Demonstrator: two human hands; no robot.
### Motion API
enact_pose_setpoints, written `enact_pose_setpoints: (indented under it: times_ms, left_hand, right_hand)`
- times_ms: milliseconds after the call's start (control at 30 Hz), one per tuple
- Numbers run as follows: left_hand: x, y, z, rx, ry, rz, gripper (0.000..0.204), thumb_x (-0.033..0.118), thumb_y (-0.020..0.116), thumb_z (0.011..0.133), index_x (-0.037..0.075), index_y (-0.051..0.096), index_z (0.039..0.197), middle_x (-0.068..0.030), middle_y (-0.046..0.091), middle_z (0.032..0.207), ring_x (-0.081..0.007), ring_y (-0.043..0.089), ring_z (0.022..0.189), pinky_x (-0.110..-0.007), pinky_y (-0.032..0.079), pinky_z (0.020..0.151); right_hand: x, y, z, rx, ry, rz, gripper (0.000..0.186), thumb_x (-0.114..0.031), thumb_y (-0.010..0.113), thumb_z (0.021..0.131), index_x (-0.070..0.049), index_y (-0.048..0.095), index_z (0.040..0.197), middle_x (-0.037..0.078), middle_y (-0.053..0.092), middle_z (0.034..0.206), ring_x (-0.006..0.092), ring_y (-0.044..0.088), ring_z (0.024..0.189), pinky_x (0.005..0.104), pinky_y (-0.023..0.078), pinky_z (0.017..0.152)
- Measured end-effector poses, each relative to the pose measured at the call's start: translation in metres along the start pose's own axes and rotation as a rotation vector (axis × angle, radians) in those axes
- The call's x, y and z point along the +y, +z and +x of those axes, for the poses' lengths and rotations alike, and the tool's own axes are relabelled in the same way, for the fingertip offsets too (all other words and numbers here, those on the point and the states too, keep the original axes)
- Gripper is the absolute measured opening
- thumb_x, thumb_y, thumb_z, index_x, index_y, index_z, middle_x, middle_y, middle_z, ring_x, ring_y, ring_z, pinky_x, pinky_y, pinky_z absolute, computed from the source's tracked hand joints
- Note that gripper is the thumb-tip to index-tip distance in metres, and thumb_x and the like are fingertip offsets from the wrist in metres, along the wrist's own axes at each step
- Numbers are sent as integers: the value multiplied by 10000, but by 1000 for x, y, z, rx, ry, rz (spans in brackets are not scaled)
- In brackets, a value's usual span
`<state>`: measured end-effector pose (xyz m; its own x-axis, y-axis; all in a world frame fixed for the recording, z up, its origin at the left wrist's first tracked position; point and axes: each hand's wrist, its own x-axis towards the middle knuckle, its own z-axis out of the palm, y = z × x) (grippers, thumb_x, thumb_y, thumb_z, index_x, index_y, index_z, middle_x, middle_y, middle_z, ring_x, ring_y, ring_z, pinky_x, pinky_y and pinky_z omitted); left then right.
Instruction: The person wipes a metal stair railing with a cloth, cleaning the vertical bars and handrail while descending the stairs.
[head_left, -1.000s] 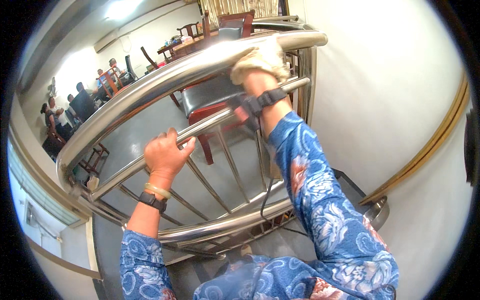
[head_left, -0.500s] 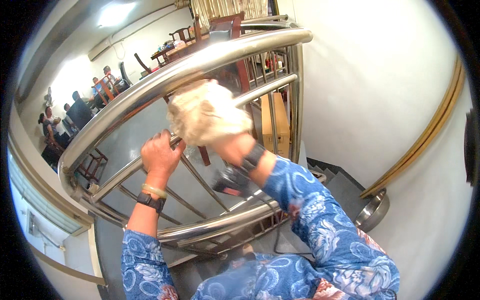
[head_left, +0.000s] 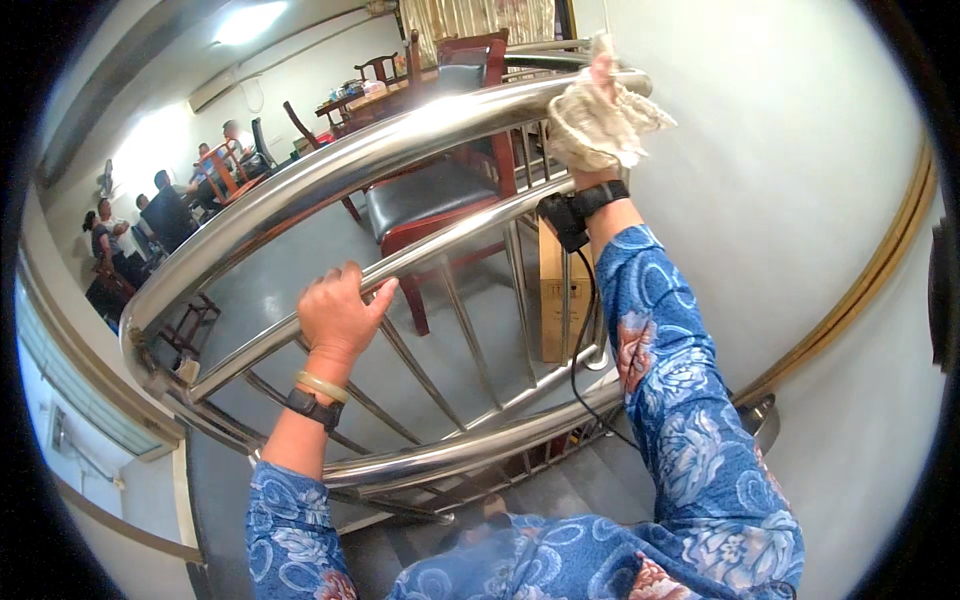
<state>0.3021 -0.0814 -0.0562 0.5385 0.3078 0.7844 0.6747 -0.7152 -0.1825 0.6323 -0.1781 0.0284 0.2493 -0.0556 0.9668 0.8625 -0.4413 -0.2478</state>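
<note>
The right hand [head_left: 597, 120] is raised to the far end of the top handrail [head_left: 330, 175], and it is almost wholly wrapped in a cream knitted cleaning cloth [head_left: 605, 122]; the fingers seem to be bunched inside the cloth and pressing it on the rail, though the cloth hides them, so whether they close around the tube cannot be told; a black wrist strap [head_left: 580, 208] with a dark cable [head_left: 580, 340] hanging from it sits just below the cloth, above a blue floral sleeve [head_left: 670, 400]; the left hand [head_left: 340, 315] is lower and nearer, its fingers curled over the thinner middle rail [head_left: 420, 255] in a closed grip, with a pale bangle [head_left: 322, 386] and a black band [head_left: 312, 408] on the wrist; both rails are polished steel and curve across the view, joined by slim upright balusters [head_left: 455, 310] down to a bottom rail [head_left: 470, 450]; behind the railing stands a dark wooden chair [head_left: 440, 190] with a padded seat, and a tall cardboard box [head_left: 553, 290] rests on the grey floor [head_left: 290, 270] just beside the balusters; farther back several people sit around a dining bench [head_left: 365, 100]; a plain white wall [head_left: 760, 180] with a brass-coloured rail [head_left: 860, 300] rises at the right.
</note>
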Motion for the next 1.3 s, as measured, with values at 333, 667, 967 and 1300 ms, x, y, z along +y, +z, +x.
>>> enact_pose_setpoints:
  times_ms: [333,667,967,1300]
  left_hand:
    - [-33,53,-19,108,167,-121,508,399,702,746,64,581,1109,-137,629,1046,-298,593,1010,-403,457,864]
    - [-11,23,-5,55,144,-534,513,336,625,851,32,480,1238,-148,577,1183,-309,514,1151,-404,386,971]
    - [0,-3,2,-92,-24,-90,423,458,650,763,43,599,822,-121,613,738,-340,584,668,-438,445,598]
    - [2,0,4,-99,-32,-9,423,475,648,738,68,536,752,-114,579,703,-332,574,648,-442,433,581]
  right_hand:
    - [-268,-23,-50,24,-332,733,414,-426,522,825,-65,624,1000,118,628,901,260,583,885,489,394,867]
    - [-293,-5,-59,113,-799,530,281,-324,605,741,-152,578,962,23,518,745,196,528,650,411,429,614]
    - [-164,1,-21,193,-847,376,275,-299,603,804,-239,532,1063,-12,520,778,142,562,656,312,458,578]
    - [63,10,31,-279,-470,135,703,22,669,670,-217,460,1297,74,549,1172,278,510,1117,379,416,966]
